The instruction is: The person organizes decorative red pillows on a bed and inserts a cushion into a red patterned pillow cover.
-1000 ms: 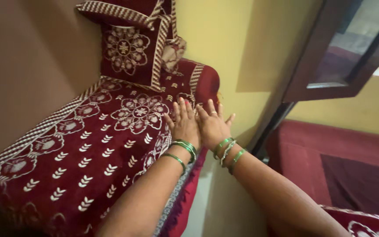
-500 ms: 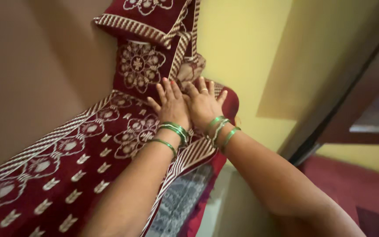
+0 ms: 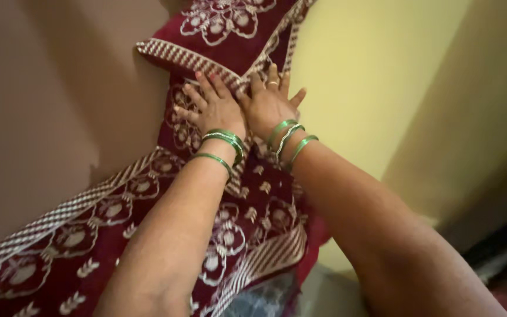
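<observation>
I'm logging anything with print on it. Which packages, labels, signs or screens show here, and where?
None in view: only patterned maroon cushions and a matching cover beside plain walls, with the left hand and right hand flat on a cushion.

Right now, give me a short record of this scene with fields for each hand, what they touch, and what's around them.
left hand: flat, fingers spread, on the lower maroon cushion
right hand: flat beside the left, at the striped edge of the upper cushion
wrists: green bangles on both; ring on a right finger
cushions: stacked upright in the corner, cream floral embroidery
seat: maroon embroidered cover with striped border
surroundings: brown wall on the left, yellow wall on the right
</observation>
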